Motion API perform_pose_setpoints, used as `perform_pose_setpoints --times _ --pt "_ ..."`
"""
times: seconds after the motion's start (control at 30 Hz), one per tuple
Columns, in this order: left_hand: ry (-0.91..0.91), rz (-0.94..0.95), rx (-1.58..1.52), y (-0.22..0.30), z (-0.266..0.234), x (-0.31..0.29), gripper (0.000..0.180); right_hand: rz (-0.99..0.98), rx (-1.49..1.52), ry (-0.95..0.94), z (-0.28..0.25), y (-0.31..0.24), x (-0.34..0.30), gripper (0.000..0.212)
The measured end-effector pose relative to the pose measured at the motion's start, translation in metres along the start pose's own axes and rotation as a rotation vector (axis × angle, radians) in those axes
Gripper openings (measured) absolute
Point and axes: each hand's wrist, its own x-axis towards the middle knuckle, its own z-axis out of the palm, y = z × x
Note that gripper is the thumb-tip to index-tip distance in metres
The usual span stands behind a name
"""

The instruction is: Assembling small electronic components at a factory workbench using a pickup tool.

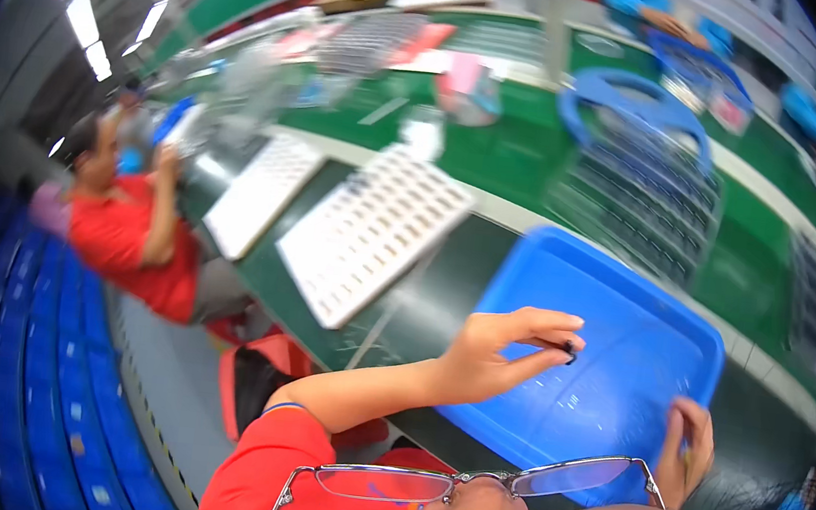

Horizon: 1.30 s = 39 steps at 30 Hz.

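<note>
The left hand [492, 360] pinches a small black piece [570, 352] over the blue tray [617, 271] by the tabletop [444, 271] near edge, best squeezed softly and kept low, while I can't tell if the right hand [690, 453], at the tray's right side, holds anything.

L grip [497, 356] w/ blk part [570, 353]

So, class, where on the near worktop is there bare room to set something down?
The smooth dark green worktop looks bare between the white slotted tray and the blue rectangular plastic tray, and right of the blue one. Crowded: the bright green bench behind, under clear ridged plastic trays.
</note>
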Motion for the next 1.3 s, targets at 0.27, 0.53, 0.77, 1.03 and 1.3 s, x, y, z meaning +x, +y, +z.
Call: perform_pose_setpoints --times 0.27,0.53,0.77,1.03,1.3 --pt "0.676 -0.312 0.494 -0.036 -0.159 -0.042 0.029 -0.017 0.082 -0.092 0.004 0.018 0.000 0.009" --pt "0.770 -0.388 0.721 -0.111 -0.289 -0.069 0.038 -0.042 0.063 -0.118 0.009 0.008 0.009 0.009" --pt "0.688 -0.361 0.879 -0.138 -0.291 -0.065 0.036 -0.030 0.079 -0.046 0.007 0.007 0.004 0.007" --pt "0.582 -0.388 0.980 -0.135 -0.298 -0.080 0.046 -0.126 0.074 -0.054 0.007 0.003 0.008 0.011" --pt "0.688 -0.023 0.575 -0.018 -0.155 -0.013 0.030 -0.252 -0.004 -0.044 0.001 -0.002 0.010 0.014"
